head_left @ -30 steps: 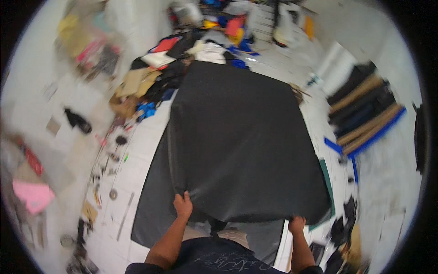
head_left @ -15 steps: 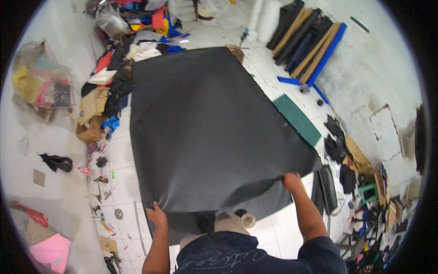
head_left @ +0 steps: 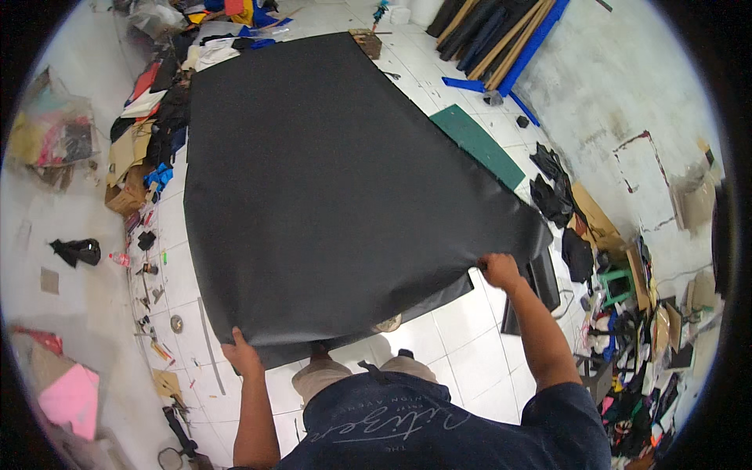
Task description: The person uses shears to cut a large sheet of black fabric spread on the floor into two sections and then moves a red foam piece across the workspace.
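A large sheet of smooth black material (head_left: 329,188), like leatherette, spreads over the white tiled floor in front of me. My left hand (head_left: 244,356) grips its near left edge, thumb lying on top. At the near right, my right hand (head_left: 499,272) is closed round the same edge and pulls it into folds. Between the hands the edge is lifted and hangs over my foot (head_left: 389,323), which is partly covered. More black material lies beneath the raised edge. The fingers under the sheet are hidden.
A green cutting mat (head_left: 479,147) lies partly under the sheet's right side. Rolls of material (head_left: 489,39) lean on the right wall. Fabric scraps (head_left: 619,337) pile up at right, and a cardboard box (head_left: 127,196) stands at left. A metal ruler (head_left: 210,345) lies near my left hand.
Both hands have kept hold of the sheet and drawn its near edge tauter. My view has shifted, and more floor tiles show by my feet.
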Demonstrator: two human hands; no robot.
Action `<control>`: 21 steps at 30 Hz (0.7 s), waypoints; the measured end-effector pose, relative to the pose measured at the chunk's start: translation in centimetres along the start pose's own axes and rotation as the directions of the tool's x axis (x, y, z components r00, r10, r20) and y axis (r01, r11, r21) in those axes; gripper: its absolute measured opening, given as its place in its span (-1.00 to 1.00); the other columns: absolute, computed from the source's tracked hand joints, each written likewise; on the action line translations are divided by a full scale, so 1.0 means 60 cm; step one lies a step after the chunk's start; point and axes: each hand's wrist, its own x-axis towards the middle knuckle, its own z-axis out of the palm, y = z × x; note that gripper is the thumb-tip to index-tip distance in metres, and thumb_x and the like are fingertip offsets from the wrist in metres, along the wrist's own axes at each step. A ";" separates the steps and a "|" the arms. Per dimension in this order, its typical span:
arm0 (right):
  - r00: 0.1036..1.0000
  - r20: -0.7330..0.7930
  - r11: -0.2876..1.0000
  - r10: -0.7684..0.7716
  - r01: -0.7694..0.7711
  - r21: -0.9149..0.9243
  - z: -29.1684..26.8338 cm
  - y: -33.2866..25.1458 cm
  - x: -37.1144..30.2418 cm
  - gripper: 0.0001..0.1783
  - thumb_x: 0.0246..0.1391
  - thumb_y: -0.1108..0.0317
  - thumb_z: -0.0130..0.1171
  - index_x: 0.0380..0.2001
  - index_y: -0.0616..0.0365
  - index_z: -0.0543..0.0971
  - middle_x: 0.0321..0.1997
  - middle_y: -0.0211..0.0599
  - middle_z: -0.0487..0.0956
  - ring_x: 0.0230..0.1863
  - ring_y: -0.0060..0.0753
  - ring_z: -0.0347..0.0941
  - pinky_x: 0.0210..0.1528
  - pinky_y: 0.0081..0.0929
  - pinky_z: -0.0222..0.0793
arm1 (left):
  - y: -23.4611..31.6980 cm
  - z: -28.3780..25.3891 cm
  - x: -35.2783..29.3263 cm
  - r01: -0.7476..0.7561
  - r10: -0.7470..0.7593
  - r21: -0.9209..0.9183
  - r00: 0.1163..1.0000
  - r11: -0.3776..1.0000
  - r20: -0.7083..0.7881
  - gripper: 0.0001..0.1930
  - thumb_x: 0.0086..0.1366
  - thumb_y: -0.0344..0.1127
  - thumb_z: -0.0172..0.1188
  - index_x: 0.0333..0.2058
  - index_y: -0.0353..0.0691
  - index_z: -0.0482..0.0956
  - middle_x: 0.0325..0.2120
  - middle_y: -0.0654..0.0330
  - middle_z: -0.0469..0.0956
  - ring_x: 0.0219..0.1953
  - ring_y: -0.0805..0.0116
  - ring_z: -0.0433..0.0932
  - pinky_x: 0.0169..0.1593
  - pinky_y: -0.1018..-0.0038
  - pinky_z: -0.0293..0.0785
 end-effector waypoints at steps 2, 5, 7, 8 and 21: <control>0.992 -0.082 0.995 -0.099 0.101 0.015 0.051 0.057 -0.042 -0.79 0.04 0.19 0.15 -0.32 -0.06 0.70 -0.35 -0.13 0.66 -0.29 0.00 0.60 -0.18 -0.05 0.46 | -0.018 -0.008 -0.056 0.041 -0.041 -0.125 0.999 0.991 0.004 -0.59 0.36 -0.30 0.11 0.00 -0.57 0.38 -0.03 -0.07 0.51 -0.04 0.15 0.50 0.07 0.35 0.36; 0.986 -0.123 0.992 -0.112 0.119 0.053 0.109 0.097 -0.099 -0.78 -0.03 0.29 0.18 -0.28 -0.09 0.70 -0.36 -0.19 0.66 -0.28 -0.05 0.60 -0.15 -0.11 0.41 | -0.071 -0.048 -0.146 -0.133 0.133 0.011 0.983 0.991 -0.126 -0.63 0.36 -0.33 0.11 -0.03 -0.58 0.41 -0.07 -0.05 0.52 -0.07 0.17 0.49 0.07 0.35 0.37; 0.982 -0.146 0.988 -0.117 0.131 0.087 0.143 0.120 -0.153 -0.77 -0.06 0.30 0.20 -0.27 -0.09 0.70 -0.36 -0.19 0.66 -0.28 -0.05 0.59 -0.13 -0.10 0.39 | -0.086 -0.079 -0.218 -0.116 0.114 -0.002 0.976 0.993 -0.185 -0.64 0.36 -0.34 0.10 -0.03 -0.59 0.41 -0.07 -0.07 0.51 -0.06 0.16 0.49 0.08 0.34 0.36; 0.978 -0.162 0.988 -0.129 0.140 0.060 0.159 0.142 -0.182 -0.76 -0.07 0.30 0.20 -0.27 -0.09 0.69 -0.35 -0.18 0.66 -0.27 -0.04 0.59 -0.12 -0.09 0.38 | -0.090 -0.088 -0.257 -0.054 0.041 -0.064 0.979 0.996 -0.199 -0.64 0.36 -0.35 0.09 -0.02 -0.59 0.40 -0.06 -0.08 0.50 -0.05 0.15 0.49 0.09 0.34 0.36; 0.999 0.005 0.992 -0.040 0.039 0.118 0.332 0.221 -0.284 -0.77 -0.07 0.36 0.20 -0.27 -0.01 0.66 -0.23 -0.16 0.65 -0.12 -0.03 0.56 0.02 -0.09 0.33 | -0.246 -0.133 -0.374 0.163 -0.158 -0.157 0.986 0.974 0.046 -0.50 0.40 -0.17 0.07 0.10 -0.51 0.33 0.01 -0.02 0.44 0.01 0.18 0.44 0.13 0.33 0.32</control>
